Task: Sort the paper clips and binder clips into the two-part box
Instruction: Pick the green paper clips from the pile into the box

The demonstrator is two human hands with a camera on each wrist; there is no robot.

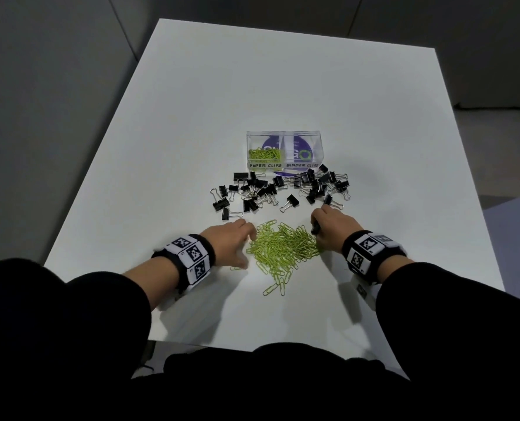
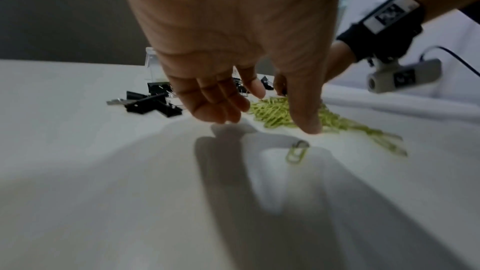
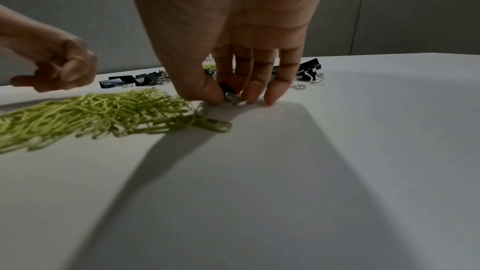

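1. Nearest the table's front edge: loose green paper clips heaped mid-table.
2. Left of heap: left hand hovering, fingers relaxed, holding nothing.
3. Right of heap: right hand pinching one binder clip.
4. Beyond: binder clips scattered before two-part box; paper-clip side partly filled.
5. Likely risk: tangled paper clips dragged along, landing in wrong compartment.

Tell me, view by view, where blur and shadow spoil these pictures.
Head: sharp, corners dark. Left wrist: left hand and paper clips soft; the hand's shadow falls across the table. Right wrist: left hand motion-blurred; broad shadow under the right hand.
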